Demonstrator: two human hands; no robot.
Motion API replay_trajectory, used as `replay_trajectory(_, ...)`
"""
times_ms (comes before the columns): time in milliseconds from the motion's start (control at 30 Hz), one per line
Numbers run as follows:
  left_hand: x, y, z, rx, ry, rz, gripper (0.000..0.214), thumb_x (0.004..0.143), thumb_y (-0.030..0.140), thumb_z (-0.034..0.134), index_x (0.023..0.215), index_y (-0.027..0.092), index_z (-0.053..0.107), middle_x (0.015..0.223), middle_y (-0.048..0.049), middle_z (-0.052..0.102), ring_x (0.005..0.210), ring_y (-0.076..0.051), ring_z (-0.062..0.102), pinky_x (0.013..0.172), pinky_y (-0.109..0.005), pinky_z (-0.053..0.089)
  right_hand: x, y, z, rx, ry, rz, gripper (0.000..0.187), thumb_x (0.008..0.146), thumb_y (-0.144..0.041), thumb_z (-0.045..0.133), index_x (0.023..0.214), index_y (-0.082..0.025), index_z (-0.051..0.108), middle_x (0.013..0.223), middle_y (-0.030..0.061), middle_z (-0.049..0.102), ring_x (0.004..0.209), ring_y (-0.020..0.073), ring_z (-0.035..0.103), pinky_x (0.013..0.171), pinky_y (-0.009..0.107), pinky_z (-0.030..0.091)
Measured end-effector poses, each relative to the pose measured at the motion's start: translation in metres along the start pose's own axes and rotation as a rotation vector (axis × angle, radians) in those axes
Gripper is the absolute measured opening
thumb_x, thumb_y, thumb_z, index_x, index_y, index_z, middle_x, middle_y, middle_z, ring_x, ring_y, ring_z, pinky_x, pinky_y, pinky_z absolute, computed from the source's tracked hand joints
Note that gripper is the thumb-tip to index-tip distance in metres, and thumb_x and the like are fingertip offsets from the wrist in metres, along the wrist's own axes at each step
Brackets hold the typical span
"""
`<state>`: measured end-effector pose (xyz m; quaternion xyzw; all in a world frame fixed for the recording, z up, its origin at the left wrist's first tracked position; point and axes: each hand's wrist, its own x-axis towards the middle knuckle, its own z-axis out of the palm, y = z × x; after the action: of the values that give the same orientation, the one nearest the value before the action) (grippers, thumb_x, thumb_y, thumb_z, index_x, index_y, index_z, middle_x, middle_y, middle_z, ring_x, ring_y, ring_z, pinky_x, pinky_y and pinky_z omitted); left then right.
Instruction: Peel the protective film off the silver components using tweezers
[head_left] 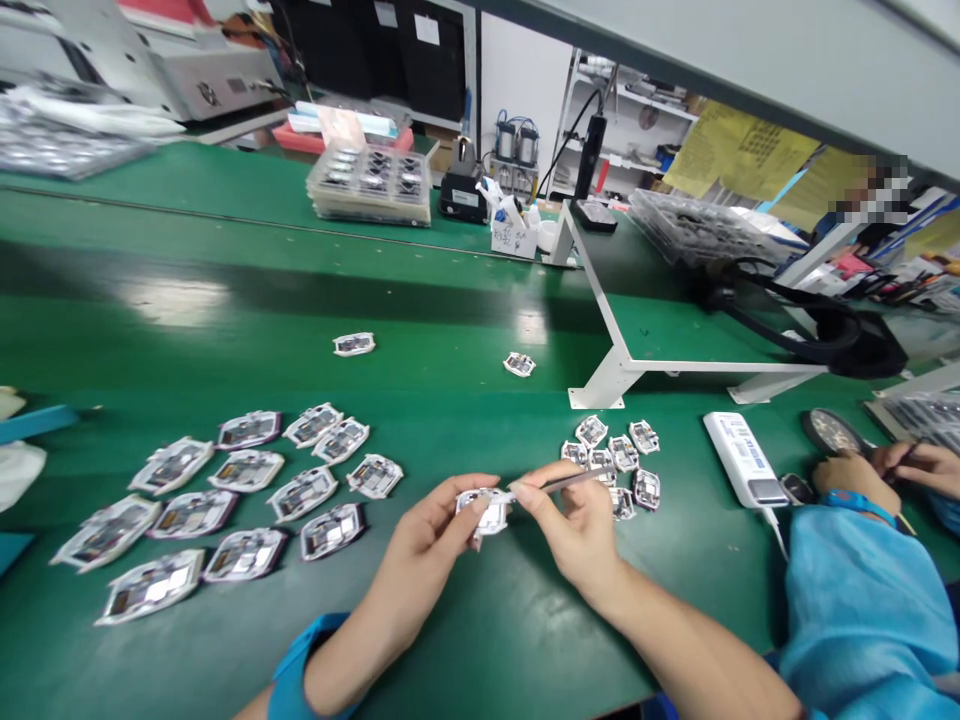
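My left hand pinches a small white-framed watch housing with electronics inside, thumb on its face and fingers behind. My right hand closes round slim grey metal tweezers, whose back end points up to the right. A small white tip shows at the right fingertips, against the housing's upper right edge; whether it belongs to the tweezers I cannot tell. Several similar housings lie in loose rows to the left. Another cluster of smaller-looking housings lies just beyond my right hand.
Two single housings, one left and one right, lie farther back on the green bench. A white metal stand rises at right, bearing a headset. Near it lies a white cabled device. A co-worker's blue sleeve is close at right.
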<state>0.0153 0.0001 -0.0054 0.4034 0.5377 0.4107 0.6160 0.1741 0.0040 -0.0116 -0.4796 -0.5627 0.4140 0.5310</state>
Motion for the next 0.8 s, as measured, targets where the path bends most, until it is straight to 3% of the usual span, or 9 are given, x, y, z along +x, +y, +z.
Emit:
replay_trajectory(133,0.003,-0.004,0.0,0.01,0.019,0.032,0.039,0.074,0.049,0.072,0.096,0.017,0.068,0.065,0.0027,0.059,0.057,-0.013,0.047,0.053,-0.025,0.039,-0.002,-0.002,0.001,-0.043,-0.006,-0.116,0.004,0.086,-0.023,0.07,0.084,-0.022,0.074,0.08,0.0044,0.077,0.077,0.02,0.072,0.074,0.034,0.056)
replay_trajectory(300,0.002,-0.002,-0.003,-0.036,0.005,-0.035,0.037,0.077,0.048,0.071,0.099,0.018,0.069,0.075,-0.0003,0.063,0.066,-0.015,0.052,0.06,-0.025,0.044,0.002,-0.004,-0.002,-0.082,-0.01,-0.172,0.002,0.085,-0.023,0.072,0.084,-0.024,0.073,0.084,0.005,0.077,0.082,0.0213,0.071,0.079,0.037,0.054)
replay_trajectory(633,-0.002,-0.001,-0.005,-0.066,-0.054,-0.092,0.034,0.081,0.047,0.066,0.099,0.018,0.07,0.077,-0.001,0.062,0.065,-0.015,0.051,0.058,-0.025,0.041,0.008,-0.004,-0.001,0.019,-0.042,-0.031,0.006,0.08,-0.028,0.075,0.076,-0.023,0.072,0.076,0.0023,0.073,0.075,0.0195,0.067,0.075,0.034,0.053)
replay_trajectory(800,-0.002,0.001,-0.005,-0.063,-0.071,-0.086,0.032,0.081,0.047,0.067,0.096,0.019,0.069,0.076,-0.0002,0.061,0.065,-0.014,0.051,0.058,-0.025,0.039,0.009,0.0,0.0,0.115,-0.086,0.119,0.011,0.078,-0.031,0.074,0.074,-0.021,0.07,0.071,0.0006,0.072,0.067,0.0171,0.066,0.065,0.029,0.052)
